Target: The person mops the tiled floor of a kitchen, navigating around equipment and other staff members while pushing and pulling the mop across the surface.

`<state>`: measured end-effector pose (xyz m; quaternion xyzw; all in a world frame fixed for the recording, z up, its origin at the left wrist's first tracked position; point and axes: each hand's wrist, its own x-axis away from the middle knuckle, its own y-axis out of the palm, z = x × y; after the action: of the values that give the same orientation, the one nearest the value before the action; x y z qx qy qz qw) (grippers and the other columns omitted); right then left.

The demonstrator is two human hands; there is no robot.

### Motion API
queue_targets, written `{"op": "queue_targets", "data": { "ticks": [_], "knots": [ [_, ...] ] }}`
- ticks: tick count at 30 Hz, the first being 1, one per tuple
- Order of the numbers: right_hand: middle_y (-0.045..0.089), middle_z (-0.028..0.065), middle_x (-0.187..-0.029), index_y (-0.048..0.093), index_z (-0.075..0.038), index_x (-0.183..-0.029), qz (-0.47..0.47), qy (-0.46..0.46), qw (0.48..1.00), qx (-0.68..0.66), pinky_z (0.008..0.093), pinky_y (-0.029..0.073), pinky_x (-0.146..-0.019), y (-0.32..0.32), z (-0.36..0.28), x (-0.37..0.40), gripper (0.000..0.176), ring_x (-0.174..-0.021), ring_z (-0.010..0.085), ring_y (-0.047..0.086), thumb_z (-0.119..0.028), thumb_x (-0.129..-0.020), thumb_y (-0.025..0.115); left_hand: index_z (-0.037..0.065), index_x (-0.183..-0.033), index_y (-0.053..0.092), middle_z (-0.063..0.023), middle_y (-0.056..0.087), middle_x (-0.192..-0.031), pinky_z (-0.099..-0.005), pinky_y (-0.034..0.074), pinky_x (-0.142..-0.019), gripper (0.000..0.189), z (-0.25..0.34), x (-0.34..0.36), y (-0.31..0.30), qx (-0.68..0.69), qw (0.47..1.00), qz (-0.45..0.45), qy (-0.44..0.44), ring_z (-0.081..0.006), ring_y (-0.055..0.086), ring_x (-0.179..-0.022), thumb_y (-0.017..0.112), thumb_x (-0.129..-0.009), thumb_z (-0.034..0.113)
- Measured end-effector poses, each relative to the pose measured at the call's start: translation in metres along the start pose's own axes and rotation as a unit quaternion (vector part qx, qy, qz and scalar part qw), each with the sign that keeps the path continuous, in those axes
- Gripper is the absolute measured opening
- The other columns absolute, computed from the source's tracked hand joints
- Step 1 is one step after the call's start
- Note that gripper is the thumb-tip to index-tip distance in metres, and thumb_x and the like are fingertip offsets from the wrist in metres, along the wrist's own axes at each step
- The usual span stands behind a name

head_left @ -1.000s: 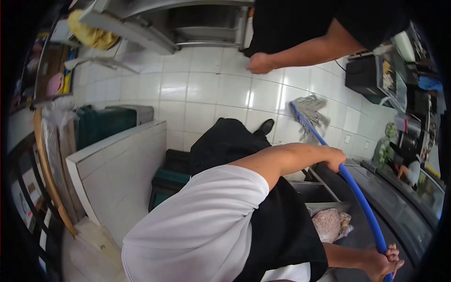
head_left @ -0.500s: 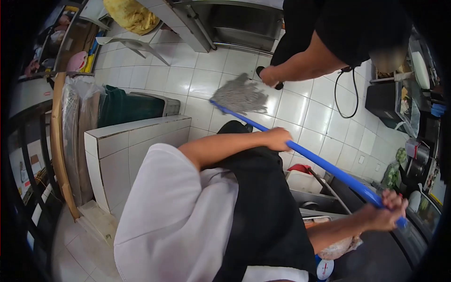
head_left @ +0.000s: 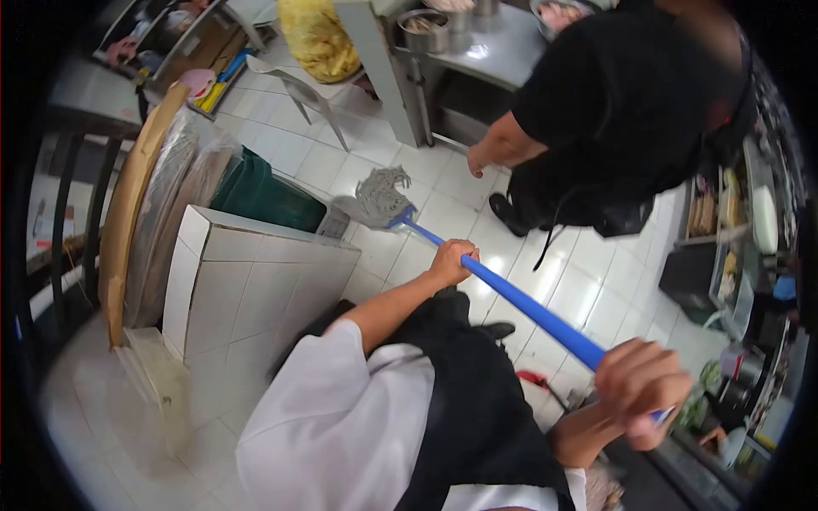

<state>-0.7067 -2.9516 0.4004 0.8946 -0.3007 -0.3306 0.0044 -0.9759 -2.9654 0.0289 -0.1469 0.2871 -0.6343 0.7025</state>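
A mop (head_left: 532,308) with a blue handle slants across the view. My left hand (head_left: 452,262) is wrapped round the handle, below its middle toward the head. Near the handle's top end, my right hand (head_left: 643,387) is closed on it, large and close to the camera. The grey string mop head (head_left: 379,198) rests on the white tiled floor (head_left: 422,247), beside the low tiled wall. Its strands are bunched and curl away from the handle.
A person in black (head_left: 596,128) stands ahead on the right, one shoe (head_left: 509,213) near the mop. On the left are a low tiled wall (head_left: 277,230), a green bin (head_left: 264,192) and a white chair (head_left: 302,89). A steel table (head_left: 486,43) holds bowls. Shelves and cookware line the right.
The mop head has swung left toward the low wall, and its strands have bunched up. My right hand has come closer to the camera. The other person has straightened up.
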Motion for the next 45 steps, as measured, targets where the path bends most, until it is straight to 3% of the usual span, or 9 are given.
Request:
{"op": "queue_targets", "data": {
  "ticks": [3,9,13,15,18,27,33,35,45],
  "knots": [
    [0.045,0.0048,-0.047,0.044,-0.006,-0.056,0.075,0.019,0.995,0.060,0.0341,0.041,-0.045,0.058,0.033,-0.029,0.034,-0.038,0.0230,0.047,-0.008,-0.080,0.069,0.003,-0.066,0.055,-0.0167,0.060,-0.067,-0.0482,0.049,-0.066,0.019,-0.047,-0.025,-0.015,0.021,0.998,0.045,0.027,-0.0405,0.062,-0.070,0.065,-0.082,0.008],
    [0.055,0.0086,-0.063,0.047,-0.005,-0.063,-0.096,0.037,0.978,0.180,0.0377,0.046,-0.063,0.082,0.145,-0.053,0.027,-0.055,0.0269,0.054,0.006,-0.075,0.068,0.009,-0.072,0.059,-0.0130,0.065,-0.079,-0.0449,0.049,-0.075,0.015,-0.167,-0.060,-0.057,-0.014,0.976,0.213,-0.039,-0.0371,0.063,-0.085,0.072,-0.079,0.012],
    [0.058,0.0120,-0.067,0.051,-0.001,-0.066,-0.014,0.015,0.974,0.225,0.0405,0.050,-0.068,0.090,0.191,-0.024,0.020,-0.059,0.0289,0.057,0.010,-0.076,0.064,0.008,-0.080,0.061,-0.0149,0.064,-0.079,-0.0447,0.051,-0.088,0.018,-0.158,-0.059,-0.070,-0.293,0.910,0.285,-0.075,-0.0405,0.062,-0.083,0.077,-0.076,0.013],
    [0.063,0.0129,-0.071,0.054,0.001,-0.070,0.075,0.019,0.962,0.262,0.0423,0.054,-0.073,0.075,0.181,-0.017,0.014,-0.062,0.0274,0.060,0.010,-0.078,0.061,0.006,-0.075,0.058,-0.0162,0.063,-0.076,-0.0469,0.050,-0.088,0.022,-0.139,-0.063,-0.058,-0.033,0.961,0.269,-0.056,-0.0405,0.062,-0.080,0.078,-0.074,0.014],
    [0.061,0.0125,-0.065,0.051,-0.002,-0.072,0.118,0.039,0.960,0.252,0.0446,0.053,-0.067,0.071,0.122,-0.044,0.021,-0.054,0.0234,0.058,-0.006,-0.091,0.060,0.005,-0.064,0.052,-0.0163,0.057,-0.067,-0.0471,0.049,-0.074,0.030,-0.070,-0.065,-0.055,-0.003,0.943,0.332,-0.012,-0.0394,0.059,-0.074,0.076,-0.078,0.017],
    [0.050,0.0062,-0.048,0.045,-0.002,-0.061,-0.117,-0.007,0.992,0.041,0.0354,0.051,-0.040,0.108,0.043,-0.126,0.040,-0.037,0.0188,0.050,-0.007,-0.095,0.065,0.006,-0.058,0.049,-0.0171,0.055,-0.057,-0.0494,0.046,-0.053,0.034,0.012,-0.029,-0.023,0.118,0.971,0.203,0.045,-0.0393,0.059,-0.056,0.066,-0.086,0.016],
    [0.050,0.0091,-0.053,0.049,-0.001,-0.063,-0.052,0.025,0.979,0.197,0.0357,0.045,-0.046,0.134,0.100,-0.103,0.038,-0.043,0.0263,0.053,-0.011,-0.087,0.077,0.008,-0.063,0.055,-0.0113,0.061,-0.065,-0.0455,0.048,-0.060,0.019,-0.056,-0.086,-0.009,0.206,0.959,0.174,0.081,-0.0343,0.063,-0.065,0.069,-0.075,0.013],
    [0.055,0.0117,-0.061,0.051,-0.001,-0.065,-0.164,0.059,0.932,0.318,0.0375,0.048,-0.053,0.124,0.122,-0.114,0.031,-0.052,0.0287,0.058,-0.006,-0.084,0.075,0.009,-0.066,0.057,-0.0101,0.063,-0.072,-0.0435,0.048,-0.069,0.015,-0.088,-0.112,0.000,0.225,0.954,0.196,0.017,-0.0327,0.063,-0.076,0.069,-0.073,0.013],
    [0.046,0.0043,-0.055,0.042,-0.007,-0.074,0.117,-0.029,0.967,0.224,0.0311,0.036,-0.039,0.085,0.096,-0.125,0.028,-0.039,0.0136,0.038,-0.007,-0.097,0.059,0.006,-0.058,0.055,-0.0168,0.059,-0.064,-0.0483,0.046,-0.064,0.031,-0.027,-0.114,0.002,0.142,0.974,0.178,0.005,-0.0383,0.060,-0.069,0.071,-0.078,0.023]
  ]
}}
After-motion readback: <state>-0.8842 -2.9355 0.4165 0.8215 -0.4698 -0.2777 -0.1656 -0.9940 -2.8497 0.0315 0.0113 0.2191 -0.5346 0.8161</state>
